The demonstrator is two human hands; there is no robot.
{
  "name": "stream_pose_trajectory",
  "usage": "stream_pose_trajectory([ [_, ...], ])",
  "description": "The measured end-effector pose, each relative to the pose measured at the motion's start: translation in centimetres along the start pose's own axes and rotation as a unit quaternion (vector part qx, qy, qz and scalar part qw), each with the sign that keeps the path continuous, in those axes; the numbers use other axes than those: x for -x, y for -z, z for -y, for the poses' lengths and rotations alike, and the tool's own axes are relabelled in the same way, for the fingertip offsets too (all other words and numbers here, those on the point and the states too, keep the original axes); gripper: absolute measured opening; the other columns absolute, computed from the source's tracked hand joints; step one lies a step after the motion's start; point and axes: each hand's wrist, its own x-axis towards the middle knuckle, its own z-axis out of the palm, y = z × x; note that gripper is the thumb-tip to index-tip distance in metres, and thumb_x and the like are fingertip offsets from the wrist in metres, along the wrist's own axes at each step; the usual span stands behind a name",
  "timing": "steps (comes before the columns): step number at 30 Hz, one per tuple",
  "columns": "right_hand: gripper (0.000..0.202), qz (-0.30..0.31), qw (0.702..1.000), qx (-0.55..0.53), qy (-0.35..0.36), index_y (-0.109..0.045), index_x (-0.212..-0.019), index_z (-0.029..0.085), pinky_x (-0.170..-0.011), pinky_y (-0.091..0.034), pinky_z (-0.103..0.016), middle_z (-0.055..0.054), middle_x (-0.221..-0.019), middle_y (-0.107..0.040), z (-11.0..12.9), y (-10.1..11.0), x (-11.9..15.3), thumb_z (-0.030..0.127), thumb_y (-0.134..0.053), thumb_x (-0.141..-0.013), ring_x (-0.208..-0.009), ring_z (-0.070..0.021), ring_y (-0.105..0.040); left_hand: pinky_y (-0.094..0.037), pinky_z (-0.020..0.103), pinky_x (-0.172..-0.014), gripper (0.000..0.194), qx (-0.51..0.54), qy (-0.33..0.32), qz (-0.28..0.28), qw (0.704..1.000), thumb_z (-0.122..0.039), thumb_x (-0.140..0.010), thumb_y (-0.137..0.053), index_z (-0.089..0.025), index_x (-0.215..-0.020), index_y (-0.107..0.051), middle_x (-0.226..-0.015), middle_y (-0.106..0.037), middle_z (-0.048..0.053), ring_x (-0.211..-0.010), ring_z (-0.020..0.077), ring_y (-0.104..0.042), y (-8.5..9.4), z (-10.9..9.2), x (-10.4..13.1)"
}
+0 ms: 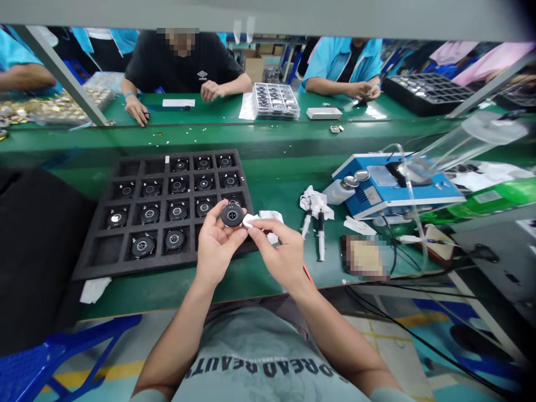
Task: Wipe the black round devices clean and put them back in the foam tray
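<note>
My left hand holds a round black smartwatch body between thumb and fingers, its sensor side turned toward me. A small white wipe is pinched in my right hand, at the right edge of the watch body. Both hands are over the near right part of a black foam tray. Several similar round watch bodies lie in the tray's compartments, and a few compartments hold none. My hands hide the tray's near right corner.
Right of my hands lie two syringes and a crumpled tissue. Behind them stand a white dispenser bottle and a blue machine. A green bottle lies at far right. Co-workers sit across the bench, near a clear parts box.
</note>
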Motion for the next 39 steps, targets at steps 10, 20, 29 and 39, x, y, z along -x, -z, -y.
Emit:
stream_pose_trajectory([
  [10, 0.031, 0.072, 0.982, -0.125, -0.122, -0.074, -0.108, 0.024, -0.074, -0.057, -0.032, -0.005, -0.099, -0.077, -1.3, 0.5, -1.0, 0.042, -0.08, -0.084, -0.085, -0.0184, -0.07, -0.062, 0.038, -0.101, 0.073, -0.015, -0.001, 0.005, 1.0, -0.021, -0.077, -0.091, -0.023, -0.139, -0.052, -0.121, -0.078, 0.01, -0.109, 0.0233, -0.079, -0.2, 0.2, 0.0],
  [20, 0.014, -0.015, 0.999, -0.007, -0.037, -0.075, -0.091, 0.024, -0.065, -0.052, -0.033, -0.003, -0.085, -0.075, -0.5, 1.6, -1.0, 0.037, -0.072, -0.092, -0.072, -0.0176, -0.064, -0.065, 0.038, -0.099, 0.067, 0.013, 0.013, 0.01, 1.0, -0.02, -0.078, -0.09, -0.025, -0.135, -0.055, -0.121, -0.079, 0.009, -0.107, 0.0235, -0.08, -0.2, -0.2, 0.0],
  [29, 0.017, -0.057, 0.995, 0.086, -0.017, -0.073, -0.091, 0.023, -0.065, -0.049, -0.033, -0.003, -0.084, -0.073, -1.4, 2.9, -2.8, 0.039, -0.068, -0.092, -0.07, -0.0171, -0.061, -0.066, 0.034, -0.094, 0.066, -0.012, 0.012, 0.003, 1.0, -0.02, -0.078, -0.091, -0.023, -0.134, -0.057, -0.116, -0.08, 0.008, -0.099, 0.0219, -0.081, -0.3, -0.4, -0.2],
  [39, 0.015, -0.066, 0.968, 0.242, 0.02, -0.074, -0.089, 0.022, -0.069, -0.047, -0.035, -0.005, -0.082, -0.073, -1.7, 3.4, -3.5, 0.031, -0.063, -0.093, -0.069, -0.0186, -0.061, -0.067, 0.037, -0.095, 0.062, -0.059, 0.0, 0.007, 0.998, -0.023, -0.08, -0.09, -0.024, -0.134, -0.059, -0.116, -0.079, 0.008, -0.096, 0.0227, -0.082, -0.4, -0.2, -0.2],
])
